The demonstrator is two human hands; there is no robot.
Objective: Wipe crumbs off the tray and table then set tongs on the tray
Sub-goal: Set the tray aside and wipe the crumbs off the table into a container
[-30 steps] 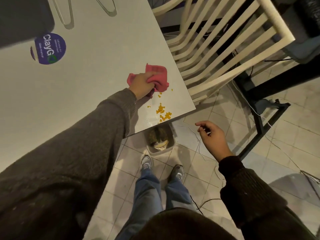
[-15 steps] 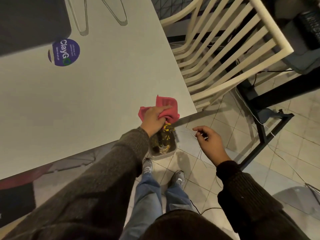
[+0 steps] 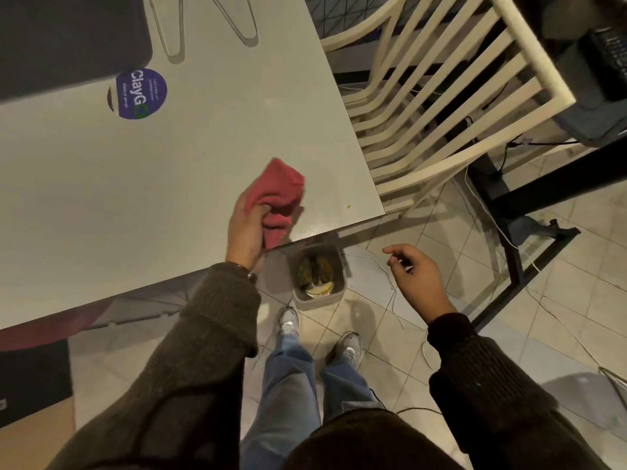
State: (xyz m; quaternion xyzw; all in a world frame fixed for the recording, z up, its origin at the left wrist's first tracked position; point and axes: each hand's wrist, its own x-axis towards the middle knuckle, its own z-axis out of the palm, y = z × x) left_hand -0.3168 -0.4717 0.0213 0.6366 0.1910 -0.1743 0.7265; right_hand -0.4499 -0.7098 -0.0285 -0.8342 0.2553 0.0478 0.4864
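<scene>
Lifting off the table [image 3: 142, 184] edge: left hand [image 3: 246, 228] has the red cloth [image 3: 281, 198] bunched in closed fingers, back over the corner. Crumb pile from a second ago is gone, swept into the bin [image 3: 317, 278] below. One crumb [image 3: 348, 207] left. Right hand [image 3: 415, 278] loosely curled, empty. Tray [image 3: 64, 39], tongs [image 3: 203, 25] untouched at far edge.
</scene>
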